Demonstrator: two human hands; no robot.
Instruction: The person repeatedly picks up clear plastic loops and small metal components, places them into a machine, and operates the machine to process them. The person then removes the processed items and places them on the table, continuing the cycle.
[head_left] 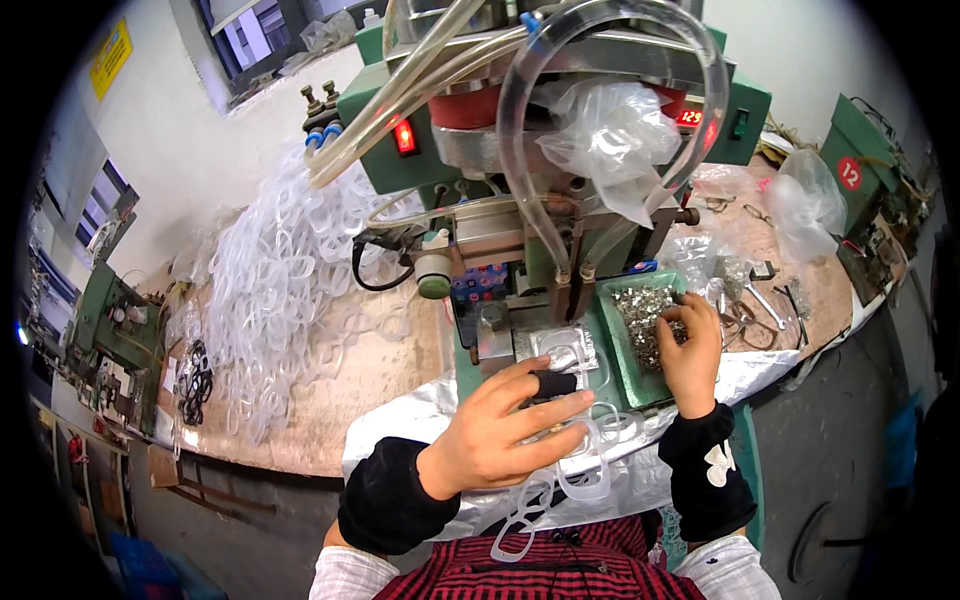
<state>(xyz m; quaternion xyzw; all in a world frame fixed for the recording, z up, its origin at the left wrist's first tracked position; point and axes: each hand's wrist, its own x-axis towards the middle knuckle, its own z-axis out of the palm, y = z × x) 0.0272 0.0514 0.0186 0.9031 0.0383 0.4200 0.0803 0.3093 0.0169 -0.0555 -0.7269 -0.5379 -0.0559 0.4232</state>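
Note:
My left hand (512, 428) reaches over the front of a green bench press (478, 215), its fingers stretched out and apart, one wearing a black finger cover. Beneath and beside those fingers lie clear plastic eyeglass frames (588, 488); whether the hidden thumb touches one I cannot tell. Another clear piece sits on the press's work plate (600, 378), near the fingertips. At the right, my right hand (692, 357) dips bent fingers into a green tray (618, 372) of small shiny metal parts (640, 305). Its fingertips close together among the parts; anything between them is too small to make out.
A large heap of clear frames (275, 290) covers the left of the bench (330, 430). Hoses (505, 110) and a plastic bag (620, 140) hang on the press. A wrench (766, 307) and plastic bags (805, 205) lie at the right. Foil (400, 415) lines the front edge.

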